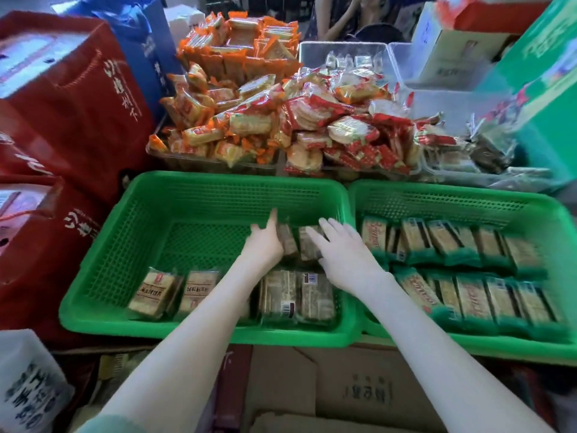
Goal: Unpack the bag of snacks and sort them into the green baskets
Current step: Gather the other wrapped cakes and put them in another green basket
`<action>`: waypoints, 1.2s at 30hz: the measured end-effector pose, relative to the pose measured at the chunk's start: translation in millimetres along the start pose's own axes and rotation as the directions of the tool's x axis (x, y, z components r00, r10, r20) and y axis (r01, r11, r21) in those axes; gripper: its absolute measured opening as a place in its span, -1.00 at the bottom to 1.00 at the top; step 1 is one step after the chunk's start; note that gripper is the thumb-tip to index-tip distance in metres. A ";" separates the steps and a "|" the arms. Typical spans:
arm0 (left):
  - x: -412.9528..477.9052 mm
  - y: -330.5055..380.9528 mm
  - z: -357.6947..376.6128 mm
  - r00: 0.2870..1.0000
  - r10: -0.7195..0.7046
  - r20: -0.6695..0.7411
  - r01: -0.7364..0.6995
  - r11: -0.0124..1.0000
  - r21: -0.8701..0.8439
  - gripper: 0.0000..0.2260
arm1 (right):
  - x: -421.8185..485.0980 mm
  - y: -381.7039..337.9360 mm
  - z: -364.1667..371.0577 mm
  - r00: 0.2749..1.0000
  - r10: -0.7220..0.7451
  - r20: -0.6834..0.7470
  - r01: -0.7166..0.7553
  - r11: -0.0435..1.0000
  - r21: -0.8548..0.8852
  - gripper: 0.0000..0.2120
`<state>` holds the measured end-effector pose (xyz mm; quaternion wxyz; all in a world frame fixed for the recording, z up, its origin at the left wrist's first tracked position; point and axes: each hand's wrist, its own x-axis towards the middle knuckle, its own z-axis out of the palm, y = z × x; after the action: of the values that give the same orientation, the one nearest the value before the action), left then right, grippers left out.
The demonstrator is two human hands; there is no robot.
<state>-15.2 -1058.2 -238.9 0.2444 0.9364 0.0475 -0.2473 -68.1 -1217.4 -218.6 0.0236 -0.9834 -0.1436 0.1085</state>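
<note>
Snack packs (288, 243) are sat midway in the left green basket (150, 195). Right hand (342, 251) is laid flat-fingered on one; left hand (265, 245) grip can't be told. Probably light, crinkly, slippery, so best pinched at the sides.

Cardboard boxes (352, 389) under left green basket (199, 179) and right green basket (437, 191), touching.

The left hand (263, 245) and right hand (346, 254) are inside one basket (218, 182), with two packets (307, 245) between them. Four packets (199, 289) lie nearer than the hands. Right of the right hand, a second basket (452, 190) holds two rows (443, 239). Beyond the hands, snack piles (281, 120); far left, bags (71, 98).
</note>
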 end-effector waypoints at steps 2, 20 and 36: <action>-22.4 21.5 5.9 0.989 0.002 -0.145 0.006 0.998 0.055 -0.40 | -30.4 18.8 -6.4 0.987 0.039 -0.159 -0.016 0.989 0.147 -0.38; -319.8 494.6 357.3 0.658 0.749 -0.082 -0.747 0.662 0.056 -0.44 | -535.9 432.9 -3.6 0.586 0.761 -0.279 -0.585 0.635 0.504 -0.31; -158.2 772.1 541.6 0.687 0.708 -0.164 -0.649 0.699 0.301 -0.45 | -522.9 795.0 39.1 0.638 0.707 -0.304 -0.592 0.704 0.393 -0.35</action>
<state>-229.7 -1990.2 -237.3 0.2052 0.9317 -0.2994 -0.0135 -345.3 -2128.5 -210.3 0.1411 -0.9540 0.2471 -0.0943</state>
